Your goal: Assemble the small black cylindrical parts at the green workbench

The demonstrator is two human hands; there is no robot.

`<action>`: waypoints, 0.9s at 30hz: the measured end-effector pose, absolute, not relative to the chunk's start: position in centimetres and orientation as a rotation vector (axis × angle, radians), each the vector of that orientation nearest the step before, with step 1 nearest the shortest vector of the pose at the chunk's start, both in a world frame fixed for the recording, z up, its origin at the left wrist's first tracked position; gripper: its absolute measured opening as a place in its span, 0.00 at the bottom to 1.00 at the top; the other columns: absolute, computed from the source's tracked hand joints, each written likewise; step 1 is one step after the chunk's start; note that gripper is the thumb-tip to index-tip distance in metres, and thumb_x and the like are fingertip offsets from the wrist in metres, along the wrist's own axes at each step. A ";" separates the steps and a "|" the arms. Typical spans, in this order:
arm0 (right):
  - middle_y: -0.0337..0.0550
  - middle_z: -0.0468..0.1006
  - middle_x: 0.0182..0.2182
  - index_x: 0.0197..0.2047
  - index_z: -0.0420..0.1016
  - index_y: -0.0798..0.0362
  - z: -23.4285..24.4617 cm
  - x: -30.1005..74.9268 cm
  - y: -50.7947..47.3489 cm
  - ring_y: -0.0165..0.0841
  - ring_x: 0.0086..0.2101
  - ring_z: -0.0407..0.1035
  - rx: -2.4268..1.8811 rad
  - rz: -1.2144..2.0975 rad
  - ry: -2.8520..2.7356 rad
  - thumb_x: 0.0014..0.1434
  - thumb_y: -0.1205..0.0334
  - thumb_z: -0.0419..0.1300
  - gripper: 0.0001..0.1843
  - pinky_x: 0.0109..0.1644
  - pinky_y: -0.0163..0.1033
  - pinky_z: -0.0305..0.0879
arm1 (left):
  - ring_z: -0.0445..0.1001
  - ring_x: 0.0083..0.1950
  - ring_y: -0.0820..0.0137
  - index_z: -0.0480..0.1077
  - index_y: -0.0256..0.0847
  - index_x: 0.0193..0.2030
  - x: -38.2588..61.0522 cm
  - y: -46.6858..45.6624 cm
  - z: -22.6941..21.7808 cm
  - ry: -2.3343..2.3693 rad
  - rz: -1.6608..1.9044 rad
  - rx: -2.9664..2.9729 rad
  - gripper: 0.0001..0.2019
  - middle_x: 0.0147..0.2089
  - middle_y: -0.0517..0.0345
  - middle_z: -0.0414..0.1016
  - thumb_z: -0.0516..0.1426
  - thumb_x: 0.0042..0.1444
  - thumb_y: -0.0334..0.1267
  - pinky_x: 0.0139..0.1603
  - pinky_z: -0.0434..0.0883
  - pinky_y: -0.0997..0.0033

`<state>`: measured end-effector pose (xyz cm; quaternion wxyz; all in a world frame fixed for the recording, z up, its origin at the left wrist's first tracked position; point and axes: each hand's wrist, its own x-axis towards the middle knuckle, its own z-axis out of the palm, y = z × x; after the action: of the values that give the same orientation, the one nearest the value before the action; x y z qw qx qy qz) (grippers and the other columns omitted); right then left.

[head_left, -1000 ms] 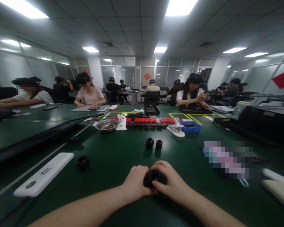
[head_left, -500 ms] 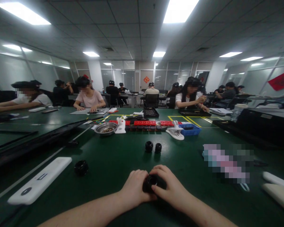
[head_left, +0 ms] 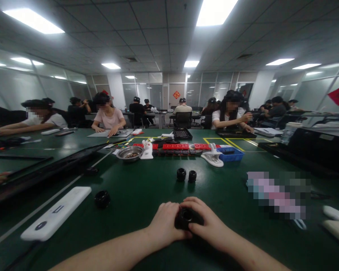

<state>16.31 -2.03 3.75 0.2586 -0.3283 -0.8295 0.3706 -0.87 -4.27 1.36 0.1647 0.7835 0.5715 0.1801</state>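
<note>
Both hands [head_left: 164, 222] hold a round, hollow black piece [head_left: 182, 223], seemingly plastic.

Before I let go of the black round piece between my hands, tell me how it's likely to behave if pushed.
The black round piece is probably stiff: no dent shows where the left hand and right hand hold it. Tipped onto its side, it might roll, given its rounded outline. Its edge catches some light, so it may be slightly slippery.
</note>
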 end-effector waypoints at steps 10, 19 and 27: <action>0.45 0.68 0.38 0.37 0.68 0.53 3.6 16.1 -1.9 0.39 0.42 0.63 -0.979 0.864 -2.244 0.46 0.64 0.59 0.11 0.48 0.45 0.60 | 0.66 0.37 0.63 0.65 0.40 0.33 -0.9 -4.3 1.3 1.658 0.508 2.226 0.23 0.35 0.59 0.69 0.62 0.35 0.55 0.37 0.62 0.67; 0.49 0.67 0.45 0.47 0.64 0.54 3.3 16.3 -1.7 0.43 0.48 0.61 -1.004 0.966 -2.138 0.46 0.60 0.60 0.23 0.53 0.49 0.56 | 0.67 0.39 0.62 0.65 0.41 0.34 -1.0 -4.5 1.9 1.646 0.468 2.211 0.24 0.36 0.58 0.69 0.62 0.35 0.56 0.38 0.62 0.67; 0.48 0.61 0.53 0.46 0.68 0.52 3.9 16.3 -1.9 0.42 0.54 0.55 -0.941 1.072 -2.237 0.45 0.69 0.56 0.22 0.58 0.48 0.49 | 0.67 0.40 0.62 0.65 0.40 0.39 -1.0 -4.4 1.8 1.632 0.472 2.227 0.26 0.38 0.57 0.69 0.62 0.36 0.55 0.40 0.62 0.65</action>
<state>16.31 -1.94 3.94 0.2419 -0.3441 -0.8182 0.3920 -1.01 -4.42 1.80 0.1695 0.7836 0.5742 0.1660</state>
